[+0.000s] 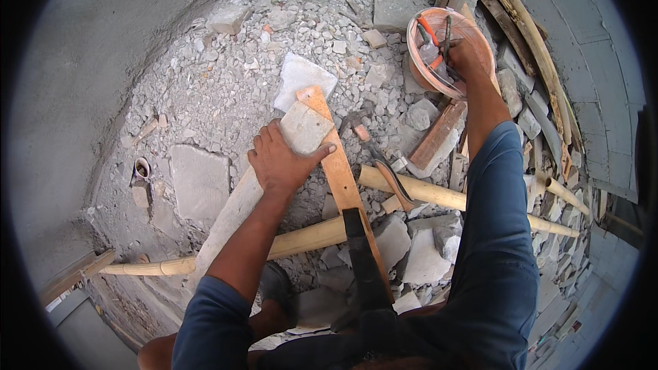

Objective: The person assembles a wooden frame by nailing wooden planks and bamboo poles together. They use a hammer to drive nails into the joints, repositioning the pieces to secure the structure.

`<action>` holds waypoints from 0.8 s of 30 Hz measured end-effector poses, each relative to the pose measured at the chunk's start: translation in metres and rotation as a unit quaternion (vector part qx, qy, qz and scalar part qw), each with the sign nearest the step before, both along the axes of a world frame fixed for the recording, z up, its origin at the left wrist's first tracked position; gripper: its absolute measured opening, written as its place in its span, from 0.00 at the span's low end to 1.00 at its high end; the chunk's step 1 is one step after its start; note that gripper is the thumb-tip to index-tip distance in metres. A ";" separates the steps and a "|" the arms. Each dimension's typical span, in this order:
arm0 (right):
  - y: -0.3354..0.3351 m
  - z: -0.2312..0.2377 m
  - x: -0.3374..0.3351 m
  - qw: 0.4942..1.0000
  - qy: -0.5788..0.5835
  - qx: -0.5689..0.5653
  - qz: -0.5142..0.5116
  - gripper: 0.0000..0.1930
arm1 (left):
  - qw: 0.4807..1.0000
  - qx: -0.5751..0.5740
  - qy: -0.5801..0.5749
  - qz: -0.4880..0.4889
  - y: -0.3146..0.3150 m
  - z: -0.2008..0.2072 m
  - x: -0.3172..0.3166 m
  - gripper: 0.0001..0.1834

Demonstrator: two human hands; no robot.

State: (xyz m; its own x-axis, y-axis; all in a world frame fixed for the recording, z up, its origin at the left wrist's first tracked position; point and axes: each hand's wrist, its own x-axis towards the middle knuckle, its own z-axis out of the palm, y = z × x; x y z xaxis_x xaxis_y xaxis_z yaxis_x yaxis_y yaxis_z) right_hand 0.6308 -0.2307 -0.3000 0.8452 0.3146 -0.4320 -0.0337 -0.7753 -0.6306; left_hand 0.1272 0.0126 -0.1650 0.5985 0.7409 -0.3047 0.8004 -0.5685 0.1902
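Holding the pale board (pixel 306 130) at the upper end of the brown board (pixel 343 178), we are resting the fingers of our left hand (pixel 281 163) over its left edge and laying the thumb on the brown board. The pale board is crossing that upper end and slanting down to the left of the brown board. Well to the upper right of the brown board, our right hand (pixel 466 60) is extending into the orange bucket (pixel 426 77); the rim and contents are partly hiding its fingers, so we cannot tell whether it is gripping anything. Inside this bucket, an orange-handled tool (pixel 426 27) and a dark rod (pixel 447 27) are leaning upward. Just right of the brown board, a hammer-like tool (pixel 394 181) is lying with its handle across a bamboo pole (pixel 439 195). Left of the brown board, we are seeing a second bamboo pole (pixel 308 238) and a flat square slab (pixel 200 181); just beyond its upper end, a white slab (pixel 301 79) is lying on the rubble (pixel 240 62).
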 end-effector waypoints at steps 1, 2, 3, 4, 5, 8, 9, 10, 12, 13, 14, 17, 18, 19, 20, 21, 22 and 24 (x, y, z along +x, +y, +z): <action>-0.003 0.000 0.000 1.000 0.007 0.002 -0.005 0.13 | 1.000 -0.002 0.001 -0.002 -0.001 0.001 0.000 0.73; -0.003 -0.002 -0.001 1.000 0.000 0.020 0.006 0.13 | 1.000 -0.008 0.003 0.000 0.000 0.004 -0.001 0.73; -0.022 -0.010 0.006 0.999 -0.014 0.029 0.011 0.13 | 1.000 -0.023 -0.002 -0.004 -0.001 0.007 0.003 0.73; -0.019 -0.010 0.008 0.998 -0.024 0.045 0.024 0.13 | 1.000 -0.031 -0.004 -0.001 0.000 0.010 0.004 0.73; -0.019 -0.010 0.009 0.997 -0.058 0.032 0.032 0.12 | 1.000 -0.020 -0.011 -0.002 0.000 0.008 0.003 0.73; -0.018 -0.009 -0.008 0.978 -0.197 -0.026 0.069 0.11 | 1.000 -0.005 -0.015 -0.001 -0.002 0.001 -0.006 0.72; -0.034 -0.004 -0.006 0.956 -0.274 -0.069 0.086 0.11 | 1.000 -0.021 -0.013 -0.005 -0.003 0.004 -0.002 0.72; -0.031 0.006 -0.010 0.926 -0.348 -0.102 0.108 0.11 | 1.000 -0.029 -0.010 -0.002 0.000 0.006 0.000 0.72; -0.026 0.041 -0.023 0.934 -0.314 -0.166 0.029 0.15 | 1.000 -0.030 -0.001 -0.001 0.001 0.001 -0.004 0.70; -0.013 0.064 -0.043 0.934 -0.311 -0.177 -0.007 0.15 | 1.000 -0.024 0.001 0.003 0.001 0.002 -0.006 0.69; -0.009 0.088 -0.068 0.929 -0.311 -0.193 -0.047 0.16 | 1.000 -0.023 0.000 0.002 0.001 0.003 -0.007 0.69; -0.025 0.141 -0.140 0.912 -0.410 0.000 0.024 0.14 | 1.000 -0.017 -0.020 -0.012 -0.004 0.006 -0.006 0.70; -0.032 0.144 -0.171 0.941 -0.301 0.151 0.035 0.12 | 0.999 -0.002 -0.032 -0.018 -0.006 0.004 -0.006 0.71; -0.012 0.179 -0.236 0.970 -0.125 0.209 0.004 0.12 | 0.998 0.028 -0.061 -0.016 -0.004 0.001 -0.013 0.70; -0.011 0.200 -0.285 0.968 -0.031 0.249 -0.007 0.12 | 0.994 0.050 -0.094 -0.030 -0.008 -0.003 -0.015 0.69; -0.012 0.207 -0.323 0.963 0.021 0.268 -0.004 0.12 | 0.988 0.073 -0.127 -0.044 -0.011 -0.005 -0.017 0.68; -0.011 0.208 -0.356 0.954 0.075 0.289 0.005 0.13 | 0.979 0.083 -0.173 -0.065 -0.010 -0.007 -0.022 0.64; -0.007 0.214 -0.403 0.928 0.174 0.329 0.012 0.14 | 0.954 0.102 -0.263 -0.102 -0.007 -0.010 -0.035 0.55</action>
